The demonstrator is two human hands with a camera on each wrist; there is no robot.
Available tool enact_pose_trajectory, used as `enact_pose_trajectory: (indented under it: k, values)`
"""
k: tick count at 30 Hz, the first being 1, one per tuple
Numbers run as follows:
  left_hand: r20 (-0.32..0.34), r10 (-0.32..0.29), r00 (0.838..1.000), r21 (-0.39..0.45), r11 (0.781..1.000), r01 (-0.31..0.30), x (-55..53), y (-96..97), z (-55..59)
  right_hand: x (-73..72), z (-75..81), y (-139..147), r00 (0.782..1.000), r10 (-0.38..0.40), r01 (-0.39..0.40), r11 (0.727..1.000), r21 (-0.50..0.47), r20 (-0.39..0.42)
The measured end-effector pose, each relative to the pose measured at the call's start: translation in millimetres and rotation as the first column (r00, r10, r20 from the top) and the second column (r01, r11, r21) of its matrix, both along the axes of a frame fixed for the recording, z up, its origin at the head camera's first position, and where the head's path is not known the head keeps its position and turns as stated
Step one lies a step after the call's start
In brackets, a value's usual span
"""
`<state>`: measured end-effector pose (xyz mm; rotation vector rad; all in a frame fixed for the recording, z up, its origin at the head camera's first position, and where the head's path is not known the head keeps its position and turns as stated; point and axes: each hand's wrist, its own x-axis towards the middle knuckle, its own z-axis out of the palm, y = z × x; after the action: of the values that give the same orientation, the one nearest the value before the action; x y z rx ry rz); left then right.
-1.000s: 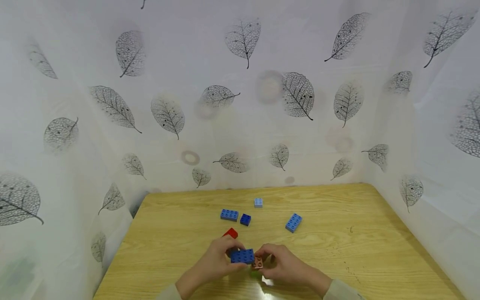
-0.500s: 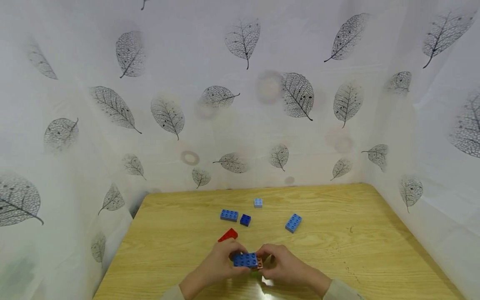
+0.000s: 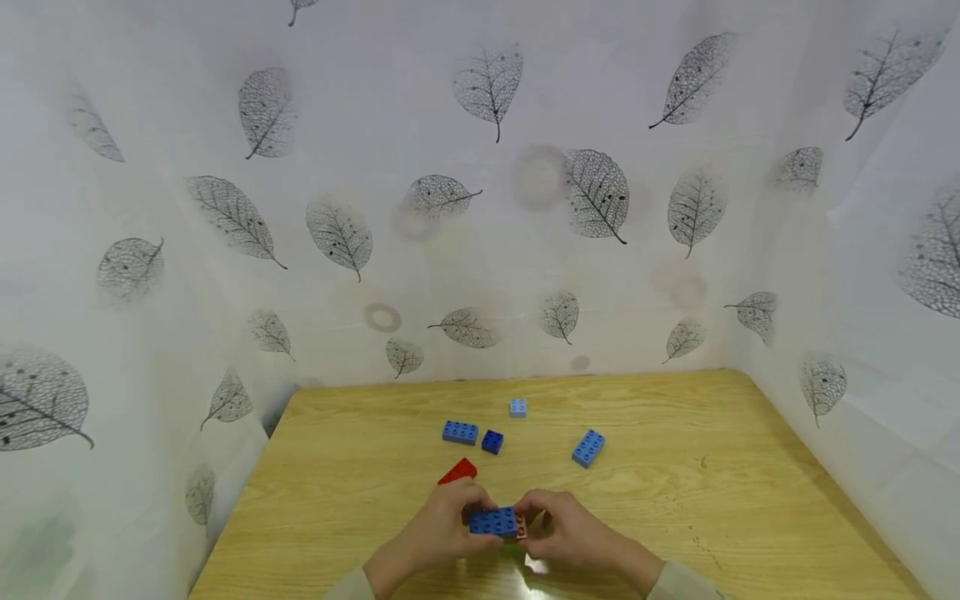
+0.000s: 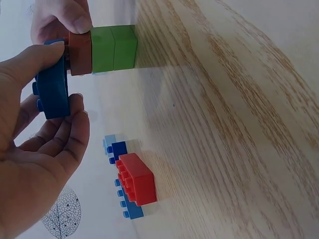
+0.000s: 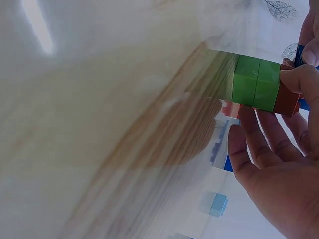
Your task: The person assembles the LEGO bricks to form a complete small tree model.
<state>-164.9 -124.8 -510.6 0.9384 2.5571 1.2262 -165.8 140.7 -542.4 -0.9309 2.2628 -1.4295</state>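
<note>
My left hand [image 3: 442, 523] pinches a blue eight-stud building brick [image 3: 492, 522] between thumb and fingers. One end of this brick overlaps the top of a brown brick [image 4: 80, 54], whose studs show at the blue brick's underside in the left wrist view. Under the brown brick are two green bricks [image 4: 113, 49], stacked upright on the table. My right hand [image 3: 570, 529] pinches the brown brick, its thumb on one side; its other fingers spread beside the green bricks [image 5: 256, 82] in the right wrist view. In the head view the hands hide most of the stack.
A red sloped brick [image 3: 458, 472] lies just beyond my left hand. Farther back are a blue long brick [image 3: 460, 432], a small dark blue brick [image 3: 492, 442] and a small light blue brick [image 3: 517, 407]. Another blue brick [image 3: 588, 448] lies to the right on the wooden table [image 3: 675, 467].
My left hand has moved the blue brick slightly right, so it now covers part of the brown brick's top. More of the red brick shows. My right hand stays in place.
</note>
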Motion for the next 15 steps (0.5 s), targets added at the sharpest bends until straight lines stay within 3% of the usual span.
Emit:
enact_pose_trajectory:
  k: [9,15]
  values:
    - [0.045,-0.003,0.999,-0.009,1.0,0.003,-1.9,1.4,-1.7,0.6,0.2,-0.1,0.999,-0.025,0.025,0.999,0.04,0.019]
    - [0.081,-0.045,0.996,0.06,0.997,0.04,-1.6,-0.6,-3.2,1.1,1.0,1.0,1.0,-0.023,0.022,0.999,0.041,0.02]
